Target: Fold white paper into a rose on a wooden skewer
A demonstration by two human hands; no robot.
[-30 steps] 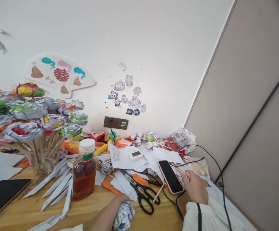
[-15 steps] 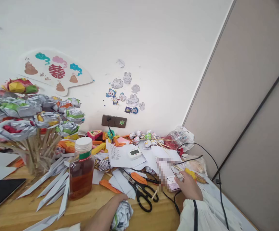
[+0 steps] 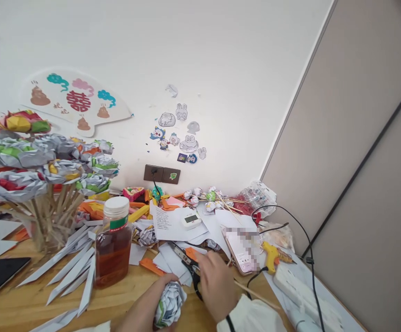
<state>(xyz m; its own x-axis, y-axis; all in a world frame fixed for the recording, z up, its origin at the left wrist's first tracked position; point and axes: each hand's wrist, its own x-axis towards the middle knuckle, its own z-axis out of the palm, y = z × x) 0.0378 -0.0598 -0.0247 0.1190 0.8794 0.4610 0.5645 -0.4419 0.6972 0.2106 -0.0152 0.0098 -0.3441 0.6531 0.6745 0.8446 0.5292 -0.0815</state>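
My left hand is wrapped round a white paper flower with a little green in it, low in the middle of the view. My right hand is closed over the black handles of the scissors. Its fingers are bent and hide most of the grip and one loop; the blades point away from me. A thin wooden stick sticks out to the right from behind this hand; whether the hand touches it I cannot tell. White and orange paper pieces lie under and beside the scissors.
A bottle of brown liquid stands at left, beside folded paper strips and a jar of paper flowers. A phone, yellow glue gun, power strip, black cable and small white timer occupy the right and back.
My right hand has left the phone and moved left onto the scissors, uncovering the glue gun and power strip. The left hand stays on the flower, which is slightly higher in view.
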